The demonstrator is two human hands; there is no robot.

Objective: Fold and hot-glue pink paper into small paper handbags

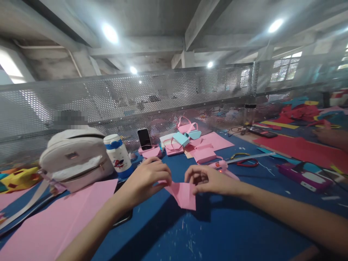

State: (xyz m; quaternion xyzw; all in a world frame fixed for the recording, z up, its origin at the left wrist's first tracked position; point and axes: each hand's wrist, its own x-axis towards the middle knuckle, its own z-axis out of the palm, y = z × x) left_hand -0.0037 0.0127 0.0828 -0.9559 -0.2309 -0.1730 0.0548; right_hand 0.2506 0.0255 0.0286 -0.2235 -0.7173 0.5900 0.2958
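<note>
Pink paper piece: the small folded piece (183, 195) is between the two hands, mid-tabletop (165, 235) from side to side and toward the near edge; its shadow suggests it is just off the surface.
Left grip: the left hand (150, 175) has thumb and forefinger closed on the piece's narrow left end.
Right grip: the right hand (208, 180) has curled fingers touching the piece's right edge; I cannot tell whether they pinch it.
Tearing or creasing: thin paper could rip or buckle off its folds if the hands pulled unevenly.
Glue gun: the pink glue gun (223, 167), red light on, lies just beyond the right hand, toward the far edge; a backward slip of the knuckles could knock it or, if hot, burn them.
Long axis: roughly left to right, slanting; the narrow end points to the far left corner, the broad end to the near right corner.
</note>
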